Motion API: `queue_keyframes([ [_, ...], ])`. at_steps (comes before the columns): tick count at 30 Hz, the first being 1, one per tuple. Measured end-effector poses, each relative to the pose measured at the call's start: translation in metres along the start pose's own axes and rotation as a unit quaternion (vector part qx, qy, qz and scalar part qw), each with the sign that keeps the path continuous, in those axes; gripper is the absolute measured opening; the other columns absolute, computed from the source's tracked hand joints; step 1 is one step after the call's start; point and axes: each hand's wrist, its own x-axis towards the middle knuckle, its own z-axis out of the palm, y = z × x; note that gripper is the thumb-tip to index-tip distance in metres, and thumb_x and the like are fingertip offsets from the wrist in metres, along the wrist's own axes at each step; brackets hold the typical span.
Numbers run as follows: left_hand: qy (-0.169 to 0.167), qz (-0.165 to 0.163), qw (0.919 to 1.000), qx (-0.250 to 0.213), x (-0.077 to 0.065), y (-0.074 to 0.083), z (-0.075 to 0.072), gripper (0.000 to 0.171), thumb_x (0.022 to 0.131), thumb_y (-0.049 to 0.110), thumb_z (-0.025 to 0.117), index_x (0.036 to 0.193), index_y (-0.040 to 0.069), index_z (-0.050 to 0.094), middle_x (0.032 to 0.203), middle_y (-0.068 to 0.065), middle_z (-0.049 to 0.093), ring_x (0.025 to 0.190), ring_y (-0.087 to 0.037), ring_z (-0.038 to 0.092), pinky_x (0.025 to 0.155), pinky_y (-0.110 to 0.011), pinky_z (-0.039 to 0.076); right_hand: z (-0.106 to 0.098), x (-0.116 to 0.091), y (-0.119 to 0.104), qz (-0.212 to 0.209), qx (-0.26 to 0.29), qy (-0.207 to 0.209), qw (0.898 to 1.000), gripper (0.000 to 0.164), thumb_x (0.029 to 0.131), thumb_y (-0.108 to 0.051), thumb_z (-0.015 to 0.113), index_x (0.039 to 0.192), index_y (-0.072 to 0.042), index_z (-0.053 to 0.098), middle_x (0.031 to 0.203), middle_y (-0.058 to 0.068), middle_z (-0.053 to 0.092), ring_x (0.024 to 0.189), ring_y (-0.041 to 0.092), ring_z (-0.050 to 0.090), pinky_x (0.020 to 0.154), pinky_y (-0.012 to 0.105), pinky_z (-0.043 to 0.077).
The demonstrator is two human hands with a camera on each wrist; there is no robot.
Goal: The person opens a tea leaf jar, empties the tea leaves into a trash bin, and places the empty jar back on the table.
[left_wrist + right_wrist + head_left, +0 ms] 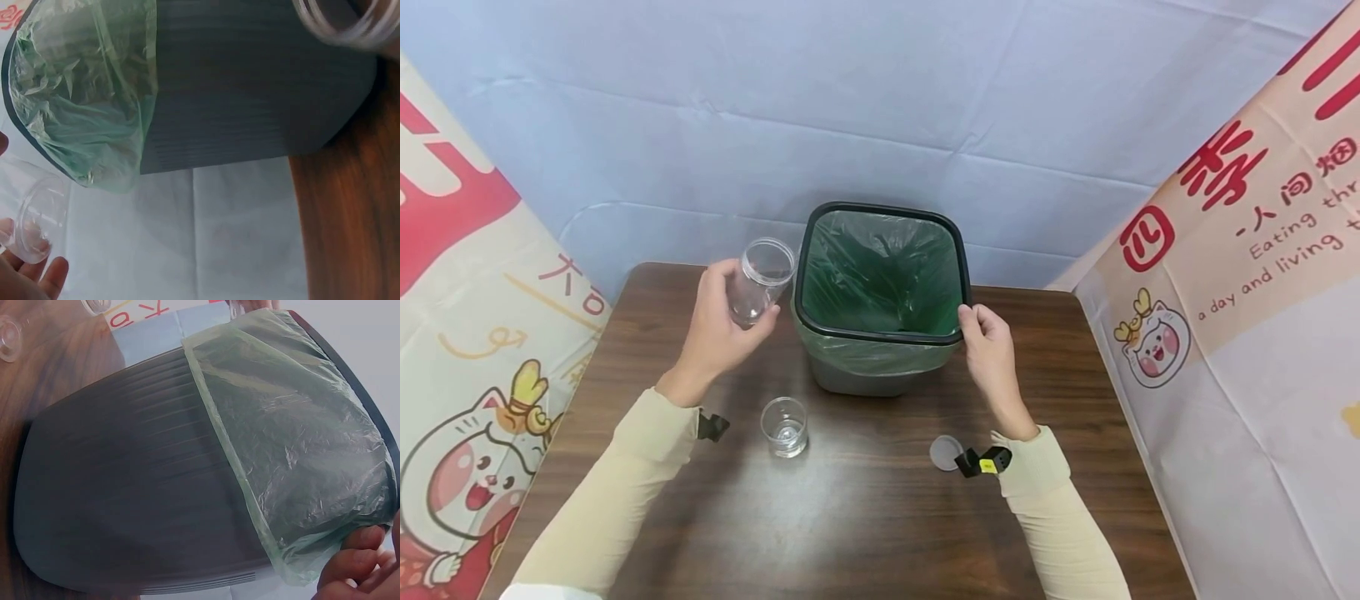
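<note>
My left hand [721, 321] grips a clear plastic jar [760, 283], tilted beside the left rim of a trash can [880, 340]. In the left wrist view the jar [37, 219] shows at the lower left with fingers around it. A translucent green bag [294, 425] lines the can and folds over its black rim. At the can's front right corner, my right hand [992, 354] pinches the rim and bag edge between thumb and curled fingers. The can stands upright on the table.
A clear glass cup [785, 427] stands on the wooden table [850, 517] in front of the can. To the right lies a round translucent lid [946, 452], near the right wrist. Cloth walls [737, 125] enclose the back and both sides.
</note>
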Motion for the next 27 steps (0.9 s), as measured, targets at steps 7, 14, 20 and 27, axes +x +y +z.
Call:
queue_keyframes([
  [7,0.039,0.023,0.9990,-0.004,-0.006,0.023,-0.007,0.054,0.063,0.004,0.075,0.108,-0.011,0.050,0.104,-0.025,0.052,0.096,-0.037,0.042,0.081,-0.046,0.032,-0.001,0.000,0.001,-0.003,-0.001,-0.002,1.000,0.037,0.099,-0.020,0.048,0.067,-0.002,0.043,0.058,0.003,0.033,0.052,0.014,0.033,0.047,0.026,0.024],
  [14,0.049,-0.024,0.9984,-0.016,-0.022,0.023,-0.014,0.055,0.065,-0.002,0.074,0.112,-0.014,0.049,0.103,-0.028,0.051,0.094,-0.033,0.043,0.082,-0.042,0.033,-0.002,0.001,0.003,-0.007,0.000,-0.002,1.000,0.038,0.099,-0.022,0.049,0.066,-0.002,0.042,0.058,0.003,0.033,0.052,0.014,0.033,0.047,0.027,0.025],
  [20,0.044,-0.068,0.9965,-0.021,-0.039,0.017,-0.019,0.062,0.067,-0.005,0.072,0.123,-0.014,0.046,0.110,-0.030,0.051,0.099,-0.032,0.047,0.090,-0.039,0.034,-0.002,0.000,0.002,-0.002,-0.003,-0.002,1.000,0.038,0.099,-0.022,0.049,0.067,-0.003,0.042,0.058,0.003,0.033,0.052,0.014,0.033,0.047,0.027,0.025],
  [27,0.020,-0.087,0.9960,0.009,-0.055,0.008,-0.026,0.059,0.068,-0.005,0.074,0.122,-0.012,0.049,0.099,-0.024,0.053,0.092,-0.028,0.048,0.083,-0.038,0.036,-0.001,-0.001,-0.001,0.001,-0.003,0.000,1.000,0.038,0.099,-0.020,0.049,0.066,-0.002,0.042,0.059,0.003,0.033,0.053,0.015,0.033,0.047,0.027,0.025],
])
